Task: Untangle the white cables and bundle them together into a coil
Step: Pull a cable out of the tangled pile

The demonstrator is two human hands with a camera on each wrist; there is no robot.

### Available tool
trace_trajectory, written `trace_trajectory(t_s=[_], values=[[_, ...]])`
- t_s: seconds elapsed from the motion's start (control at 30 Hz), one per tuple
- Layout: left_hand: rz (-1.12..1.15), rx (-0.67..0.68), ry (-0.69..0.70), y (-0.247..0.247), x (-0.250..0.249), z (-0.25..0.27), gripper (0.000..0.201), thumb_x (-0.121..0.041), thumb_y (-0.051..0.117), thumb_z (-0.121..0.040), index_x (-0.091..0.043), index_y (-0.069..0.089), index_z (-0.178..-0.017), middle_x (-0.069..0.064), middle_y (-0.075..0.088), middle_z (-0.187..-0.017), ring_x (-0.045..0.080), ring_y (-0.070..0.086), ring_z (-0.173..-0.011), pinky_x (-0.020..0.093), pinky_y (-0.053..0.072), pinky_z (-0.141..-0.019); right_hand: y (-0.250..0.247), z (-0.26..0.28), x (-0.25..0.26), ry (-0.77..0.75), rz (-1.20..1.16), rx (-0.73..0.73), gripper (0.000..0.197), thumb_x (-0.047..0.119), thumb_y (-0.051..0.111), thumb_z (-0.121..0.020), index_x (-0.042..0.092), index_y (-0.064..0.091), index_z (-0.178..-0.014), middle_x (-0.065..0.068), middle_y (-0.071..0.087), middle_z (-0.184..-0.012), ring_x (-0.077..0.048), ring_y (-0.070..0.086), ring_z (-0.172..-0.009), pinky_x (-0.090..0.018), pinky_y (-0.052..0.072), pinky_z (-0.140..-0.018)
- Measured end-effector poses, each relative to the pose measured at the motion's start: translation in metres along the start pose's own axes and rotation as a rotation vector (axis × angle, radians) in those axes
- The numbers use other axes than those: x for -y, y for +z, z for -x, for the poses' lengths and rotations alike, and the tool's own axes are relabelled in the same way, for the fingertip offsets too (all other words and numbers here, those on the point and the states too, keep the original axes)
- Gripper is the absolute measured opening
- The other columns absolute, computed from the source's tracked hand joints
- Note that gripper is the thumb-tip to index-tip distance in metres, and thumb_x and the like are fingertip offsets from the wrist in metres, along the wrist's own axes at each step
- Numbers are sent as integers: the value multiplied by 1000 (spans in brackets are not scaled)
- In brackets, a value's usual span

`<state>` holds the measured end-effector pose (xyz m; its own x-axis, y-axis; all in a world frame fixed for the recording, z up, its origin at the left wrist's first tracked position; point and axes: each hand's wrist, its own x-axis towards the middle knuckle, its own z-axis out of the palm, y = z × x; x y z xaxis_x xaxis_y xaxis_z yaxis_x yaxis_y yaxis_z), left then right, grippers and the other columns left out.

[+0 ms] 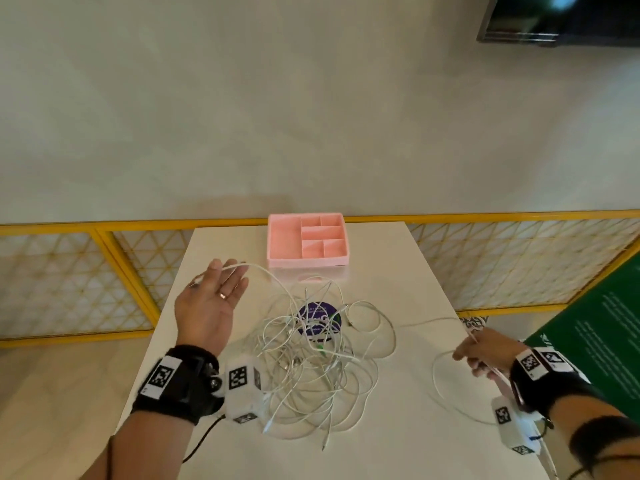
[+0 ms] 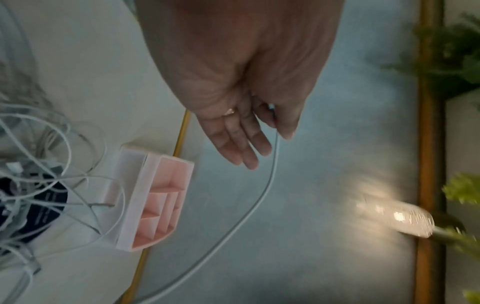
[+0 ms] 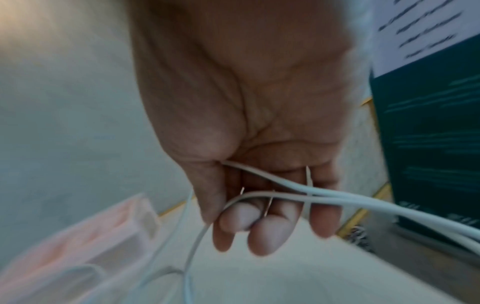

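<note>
The left hand (image 1: pixel 211 299) is raised palm-up at the far left, fingers extended, thumb and forefinger pinching a white cable (image 2: pixel 270 174). The right hand (image 1: pixel 485 353), near right, has its fingers curled round cable strands.

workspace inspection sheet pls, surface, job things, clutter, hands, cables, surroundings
surface: white table, a dark round sticker near its middle, partly under the cables.
job's things: white cables lie in a loose tangle mid-table; no coil formed yet.
clutter: empty pink divided tray at the far edge.
hands: left hand raised palm up, fingers straight, thumb and forefinger pinching a cable end; right hand grips several strands at the right edge.
cables: one strand arcs from the left hand into the tangle; another runs from the tangle to the right hand.
surroundings: yellow lattice railing, plain wall, dark screen top right.
</note>
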<state>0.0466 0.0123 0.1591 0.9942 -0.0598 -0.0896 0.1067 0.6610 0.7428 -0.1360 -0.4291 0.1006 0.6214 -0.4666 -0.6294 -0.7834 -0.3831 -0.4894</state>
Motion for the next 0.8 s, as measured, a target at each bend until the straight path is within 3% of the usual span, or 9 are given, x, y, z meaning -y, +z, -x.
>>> trace_trajectory(t_s=[0.1, 0.23, 0.3, 0.33, 0.4, 0.53, 0.67, 0.73, 0.8], values=[[78, 16, -41, -9, -3, -4, 19, -23, 56, -99, -13, 67, -87, 1, 75, -83, 12, 73, -84, 32, 60, -81, -25, -9, -31, 78, 136, -203, 20, 10, 59, -96, -7, 69, -97, -10, 62, -74, -23, 57, -66, -33, 49, -68], [23, 37, -115, -14, 7, 2, 17, -18, 55, -99, -14, 63, -84, 1, 69, -80, 10, 67, -71, 32, 61, -81, -49, -6, -58, 212, 165, -515, 32, 16, 53, -99, -1, 62, -74, -16, 61, -72, -29, 60, -68, -33, 42, -56], [-45, 70, -190, -11, 18, 12, 12, -12, 53, -98, -8, 63, -91, 7, 69, -85, 15, 69, -73, 35, 61, -79, -45, -7, -50, 180, 215, -524, 20, 11, 54, -97, -2, 66, -88, -17, 63, -83, -31, 63, -78, -36, 49, -63], [-87, 85, -237, -8, 24, 18, 12, -9, 52, -98, -4, 63, -98, 11, 70, -90, 20, 72, -79, 36, 61, -78, -39, -9, -42, 129, 213, -512, 18, 7, 55, -95, -1, 66, -106, -20, 65, -98, -34, 64, -91, -40, 54, -77], [-192, 116, -319, -1, 38, 33, 18, -6, 48, -101, 2, 62, -109, 19, 73, -101, 33, 73, -92, 39, 61, -77, -19, -9, -15, 6, 167, -466, 44, -1, 57, -89, 7, 56, -132, -21, 57, -130, -37, 58, -116, -43, 49, -95], [-326, 199, -398, 12, 63, 54, 24, -10, 44, -104, 6, 60, -113, 26, 72, -107, 41, 72, -96, 41, 61, -73, 56, 20, 66, -484, 35, -498, 41, 6, 67, -83, 17, 64, -122, -6, 56, -131, -25, 56, -119, -32, 43, -103], [-336, 225, -378, 12, 73, 59, 26, -13, 45, -105, 6, 60, -110, 28, 72, -106, 43, 72, -95, 44, 60, -78, 145, 65, 128, -799, -65, 70, 42, 51, 64, -89, 31, 58, -125, 15, 68, -117, 2, 62, -110, -29, 49, -99], [-366, 214, -317, 3, 71, 55, 26, -14, 46, -105, 5, 62, -110, 27, 73, -103, 42, 72, -92, 46, 59, -82, 177, 77, 142, -839, -47, 305, 24, 39, 60, -97, 30, 56, -119, 10, 73, -100, 2, 66, -90, -22, 52, -84], [-423, 178, -243, -13, 65, 47, 26, -16, 47, -104, 4, 64, -107, 21, 72, -88, 36, 72, -79, 49, 58, -83, 192, 75, 142, -818, -74, 339, 9, 30, 51, -103, 29, 60, -102, 4, 68, -74, -7, 62, -64, -27, 51, -69]])
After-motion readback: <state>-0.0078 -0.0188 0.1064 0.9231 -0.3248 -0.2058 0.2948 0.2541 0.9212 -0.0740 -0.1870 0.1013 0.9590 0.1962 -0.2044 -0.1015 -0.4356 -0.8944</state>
